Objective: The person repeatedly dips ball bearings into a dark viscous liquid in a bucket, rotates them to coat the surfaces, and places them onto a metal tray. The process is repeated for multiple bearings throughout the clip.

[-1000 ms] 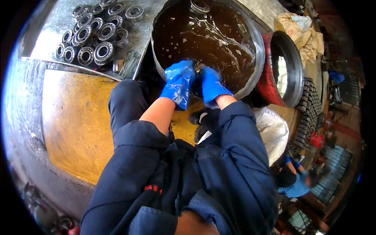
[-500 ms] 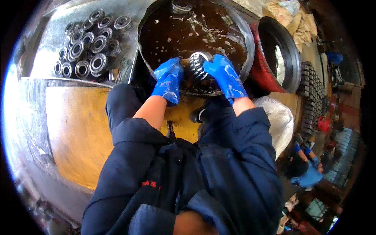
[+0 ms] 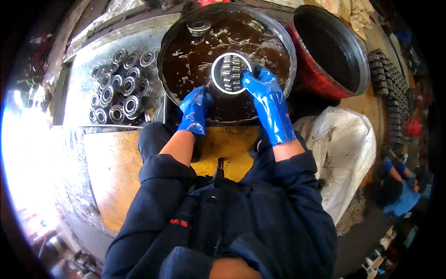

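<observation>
Red lettering (image 3: 180,223) shows on the dark blue jacket (image 3: 288,204), and small dark characters (image 3: 335,111) mark the white sack (image 3: 346,149). The right hand (image 3: 267,95), blue-gloved, reaches forward, its grip clamped on the right edge of a double-row roller bearing (image 3: 231,73) over the brown liquid (image 3: 183,61) in a round metal tub (image 3: 290,58). The left hand (image 3: 195,108), also gloved, curls at the tub's near-left rim; whether its grip holds anything cannot be told.
</observation>
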The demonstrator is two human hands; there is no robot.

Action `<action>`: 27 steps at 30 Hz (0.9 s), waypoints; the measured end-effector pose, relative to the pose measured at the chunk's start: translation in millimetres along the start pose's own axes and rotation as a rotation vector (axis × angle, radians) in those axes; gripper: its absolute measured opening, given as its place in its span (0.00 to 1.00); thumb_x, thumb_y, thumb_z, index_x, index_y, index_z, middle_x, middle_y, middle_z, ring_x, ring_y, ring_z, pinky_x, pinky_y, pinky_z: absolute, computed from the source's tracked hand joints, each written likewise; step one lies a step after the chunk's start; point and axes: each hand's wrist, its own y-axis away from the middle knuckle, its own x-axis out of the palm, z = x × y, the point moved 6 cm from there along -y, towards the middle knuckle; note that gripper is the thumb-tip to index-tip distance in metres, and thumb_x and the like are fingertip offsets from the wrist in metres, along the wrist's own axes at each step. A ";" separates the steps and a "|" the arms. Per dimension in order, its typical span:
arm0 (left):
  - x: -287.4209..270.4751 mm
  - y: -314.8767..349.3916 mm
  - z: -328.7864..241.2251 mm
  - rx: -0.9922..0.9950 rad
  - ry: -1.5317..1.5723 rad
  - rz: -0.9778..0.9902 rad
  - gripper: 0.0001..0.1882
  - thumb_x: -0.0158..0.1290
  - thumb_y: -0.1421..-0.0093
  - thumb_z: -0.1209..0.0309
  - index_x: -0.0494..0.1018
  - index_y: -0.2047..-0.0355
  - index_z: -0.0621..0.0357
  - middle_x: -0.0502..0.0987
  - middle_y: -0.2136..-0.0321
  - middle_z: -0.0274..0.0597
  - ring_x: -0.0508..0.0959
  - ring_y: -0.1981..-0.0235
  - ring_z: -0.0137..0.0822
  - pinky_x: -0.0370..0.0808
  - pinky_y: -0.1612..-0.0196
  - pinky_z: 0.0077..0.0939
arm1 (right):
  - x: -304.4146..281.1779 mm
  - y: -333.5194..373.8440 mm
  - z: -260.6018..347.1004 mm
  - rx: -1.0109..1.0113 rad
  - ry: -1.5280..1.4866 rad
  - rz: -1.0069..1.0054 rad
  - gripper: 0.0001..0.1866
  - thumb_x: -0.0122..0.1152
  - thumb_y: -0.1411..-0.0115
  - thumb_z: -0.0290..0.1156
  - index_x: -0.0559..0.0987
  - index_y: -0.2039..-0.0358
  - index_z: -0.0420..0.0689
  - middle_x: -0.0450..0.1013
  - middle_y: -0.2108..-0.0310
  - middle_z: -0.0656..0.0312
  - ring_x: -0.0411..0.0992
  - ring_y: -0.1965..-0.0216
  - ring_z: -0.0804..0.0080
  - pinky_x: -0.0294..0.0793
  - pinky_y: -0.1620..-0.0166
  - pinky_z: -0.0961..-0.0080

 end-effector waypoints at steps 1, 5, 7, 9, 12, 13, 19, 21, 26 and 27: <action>-0.9 2.9 -5.5 0.000 -0.019 0.048 0.19 0.49 0.38 0.62 0.80 0.50 0.49 0.82 0.49 0.47 0.79 0.46 0.52 0.75 0.42 0.44 | -4.0 -1.3 -3.8 -0.003 -0.018 -0.013 0.20 0.63 0.39 0.33 0.82 0.49 0.35 0.84 0.58 0.52 0.81 0.57 0.69 0.78 0.50 0.70; -1.0 -0.2 2.5 0.074 -0.069 0.060 0.21 0.51 0.38 0.61 0.79 0.47 0.52 0.81 0.48 0.50 0.79 0.46 0.52 0.74 0.41 0.43 | -2.0 1.1 4.1 -0.104 -0.185 -0.001 0.20 0.64 0.39 0.32 0.81 0.49 0.34 0.84 0.58 0.52 0.81 0.57 0.69 0.79 0.51 0.71; -1.3 -2.2 0.8 0.114 -0.027 0.029 0.22 0.53 0.38 0.61 0.78 0.45 0.54 0.82 0.50 0.52 0.81 0.48 0.50 0.76 0.43 0.39 | -11.6 -3.9 5.2 -0.049 -0.123 -0.040 0.20 0.65 0.39 0.32 0.82 0.49 0.34 0.84 0.58 0.52 0.81 0.58 0.69 0.79 0.52 0.71; -2.0 3.7 5.0 0.157 0.117 -0.022 0.24 0.57 0.38 0.60 0.77 0.44 0.58 0.83 0.52 0.52 0.82 0.50 0.45 0.76 0.45 0.36 | -5.7 -17.0 -10.3 -0.088 -0.283 -0.022 0.20 0.65 0.40 0.32 0.82 0.50 0.34 0.84 0.59 0.52 0.81 0.59 0.69 0.80 0.52 0.71; -7.6 3.8 -8.6 0.207 0.203 -0.050 0.25 0.59 0.38 0.60 0.76 0.44 0.61 0.83 0.54 0.53 0.83 0.52 0.43 0.76 0.46 0.35 | -16.0 -6.0 9.4 -0.009 -0.149 -0.077 0.20 0.64 0.42 0.30 0.82 0.50 0.34 0.83 0.58 0.52 0.81 0.59 0.69 0.80 0.53 0.70; -9.9 3.9 -10.0 0.203 0.234 -0.032 0.25 0.59 0.38 0.60 0.76 0.44 0.62 0.83 0.55 0.53 0.83 0.53 0.44 0.76 0.46 0.35 | -15.1 -8.9 4.4 -0.010 -0.153 -0.080 0.20 0.64 0.42 0.30 0.82 0.50 0.34 0.83 0.58 0.52 0.81 0.59 0.69 0.80 0.53 0.70; -27.7 -43.6 6.9 0.286 0.368 -0.093 0.21 0.58 0.39 0.60 0.80 0.51 0.60 0.83 0.55 0.55 0.83 0.55 0.50 0.77 0.49 0.40 | 0.5 -19.7 -6.6 -0.035 -0.285 0.031 0.18 0.65 0.36 0.30 0.81 0.47 0.36 0.82 0.55 0.58 0.78 0.54 0.73 0.76 0.46 0.74; -40.1 -66.4 35.4 0.359 0.647 -0.071 0.23 0.59 0.38 0.58 0.79 0.51 0.63 0.83 0.58 0.49 0.82 0.59 0.41 0.78 0.51 0.35 | 17.5 -13.6 -3.9 -0.056 -0.323 0.044 0.18 0.65 0.35 0.30 0.80 0.46 0.36 0.81 0.54 0.58 0.78 0.53 0.73 0.74 0.44 0.75; -31.3 -59.8 12.7 -0.045 1.068 0.257 0.24 0.57 0.34 0.53 0.78 0.47 0.58 0.82 0.55 0.42 0.79 0.56 0.34 0.76 0.53 0.31 | 5.1 -10.2 -10.6 0.027 -0.274 0.041 0.20 0.64 0.34 0.34 0.80 0.46 0.36 0.81 0.54 0.59 0.76 0.52 0.75 0.73 0.44 0.76; -32.8 -60.1 13.9 -0.054 1.069 0.257 0.24 0.57 0.34 0.53 0.78 0.47 0.58 0.82 0.55 0.42 0.79 0.56 0.34 0.76 0.53 0.31 | 11.0 -11.0 -12.4 0.051 -0.232 0.073 0.20 0.64 0.34 0.35 0.80 0.46 0.36 0.81 0.54 0.59 0.76 0.53 0.75 0.73 0.44 0.76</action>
